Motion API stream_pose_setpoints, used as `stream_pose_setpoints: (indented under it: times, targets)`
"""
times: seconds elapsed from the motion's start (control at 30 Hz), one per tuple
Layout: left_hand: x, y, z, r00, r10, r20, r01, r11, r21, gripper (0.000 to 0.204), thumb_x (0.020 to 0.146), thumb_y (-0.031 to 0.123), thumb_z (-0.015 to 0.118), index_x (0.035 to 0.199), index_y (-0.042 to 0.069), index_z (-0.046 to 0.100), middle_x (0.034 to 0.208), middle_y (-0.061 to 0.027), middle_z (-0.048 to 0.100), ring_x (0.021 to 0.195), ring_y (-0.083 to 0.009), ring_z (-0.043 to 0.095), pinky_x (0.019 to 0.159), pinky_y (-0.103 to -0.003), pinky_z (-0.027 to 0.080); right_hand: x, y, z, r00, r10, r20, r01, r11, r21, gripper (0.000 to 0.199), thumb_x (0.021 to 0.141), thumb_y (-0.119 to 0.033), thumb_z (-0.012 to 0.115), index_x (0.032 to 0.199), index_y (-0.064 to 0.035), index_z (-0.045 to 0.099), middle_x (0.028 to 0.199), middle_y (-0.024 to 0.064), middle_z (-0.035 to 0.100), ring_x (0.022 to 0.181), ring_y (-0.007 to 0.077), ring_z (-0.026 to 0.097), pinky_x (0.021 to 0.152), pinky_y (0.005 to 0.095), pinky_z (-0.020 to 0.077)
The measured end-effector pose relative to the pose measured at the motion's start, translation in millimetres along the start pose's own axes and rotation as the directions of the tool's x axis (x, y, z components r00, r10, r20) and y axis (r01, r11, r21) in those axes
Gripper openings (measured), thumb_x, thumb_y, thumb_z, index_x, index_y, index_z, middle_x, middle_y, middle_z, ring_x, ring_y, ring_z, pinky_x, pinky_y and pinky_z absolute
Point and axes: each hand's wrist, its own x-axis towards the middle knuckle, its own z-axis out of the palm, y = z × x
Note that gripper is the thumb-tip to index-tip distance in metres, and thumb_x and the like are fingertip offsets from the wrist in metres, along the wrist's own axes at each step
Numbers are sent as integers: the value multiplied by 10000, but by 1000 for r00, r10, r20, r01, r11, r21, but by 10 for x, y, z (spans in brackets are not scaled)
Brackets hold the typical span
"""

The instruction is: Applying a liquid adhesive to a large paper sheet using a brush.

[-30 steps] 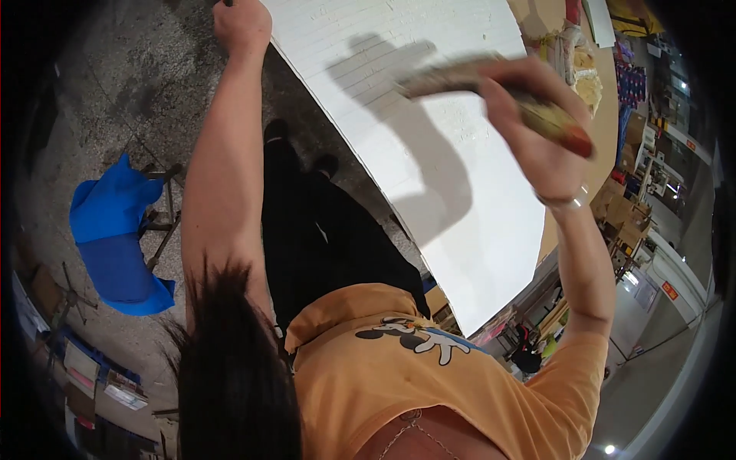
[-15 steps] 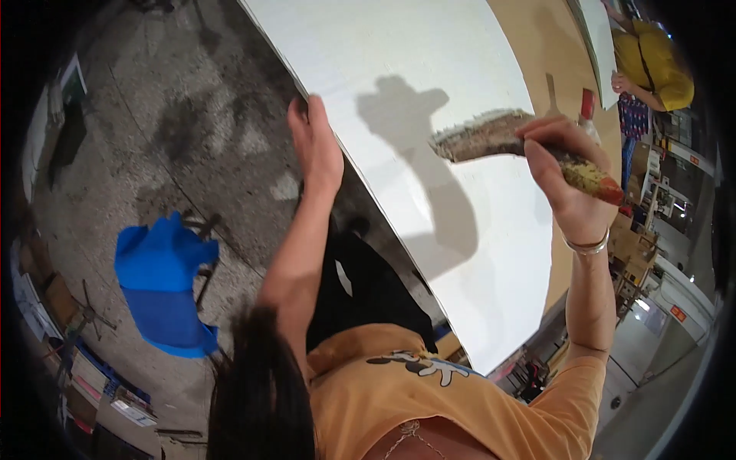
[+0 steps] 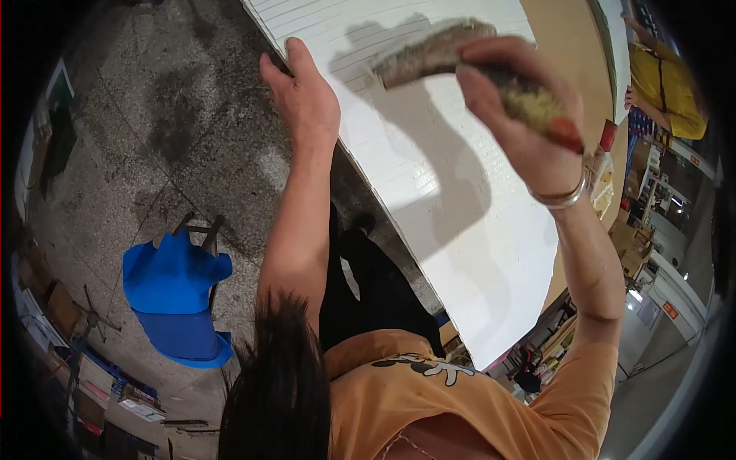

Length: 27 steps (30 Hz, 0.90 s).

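A broad, worn brush (image 3: 437, 55) with a stained yellow and red handle is gripped in my right hand (image 3: 529, 115). Its bristle end points left over the far part of a large white board (image 3: 460, 261), and whether it touches the surface I cannot tell. Thin lines cross the board's far end, and one patch near the middle shines as if wet. At the board's left edge lies my left hand (image 3: 310, 103), two digits spread apart and the other fingers hidden. It holds nothing that I can see.
Tan board (image 3: 563, 46) lies along the white one's right side. Beyond my right wrist stands a red-topped item (image 3: 608, 136). A blue-covered stool (image 3: 176, 295) is on the speckled floor at left. Far right, a person in yellow (image 3: 667, 88) works at another pale panel.
My right hand has carried the brush farther away and to the left. My left hand sits farther along the board's edge. The lined far end has come into view.
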Motion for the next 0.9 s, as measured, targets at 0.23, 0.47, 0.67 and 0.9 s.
stream_pose_setpoints:
  times: [0.23,0.47,0.67,0.9]
  targets:
    - [-43,47,-12,997,40,61,-35,996,-86,766,929,500,389,1405,-55,161,1371,-288,327,1224,-347,422,995,-384,367,-247,-301,-507,878,277,390,-225,959,-174,147,751,-10,612,895,3,586,941,84,613,800,113,561,716,235,458]
    - [6,-12,-11,1000,14,18,-13,997,-76,704,943,457,406,1379,-67,228,1308,-278,412,1147,-327,492,949,-374,411,182,-433,-591,920,319,227,-341,938,65,287,869,-45,557,1139,51,531,1215,168,550,760,111,597,671,221,484]
    - [-19,-12,8,998,32,60,-22,987,-158,646,959,414,402,1367,-66,254,1266,-260,461,1133,-305,506,935,-364,420,347,-283,-378,984,180,7,-180,981,70,235,853,-130,626,990,59,596,1065,176,625,744,116,582,635,213,475]
    - [0,-6,-4,996,68,56,-57,983,-176,628,961,402,408,1355,-70,280,1259,-253,467,1131,-289,506,926,-354,422,320,-111,-12,985,49,168,-58,997,49,104,787,-39,658,877,-6,618,919,74,650,776,93,609,673,211,494]
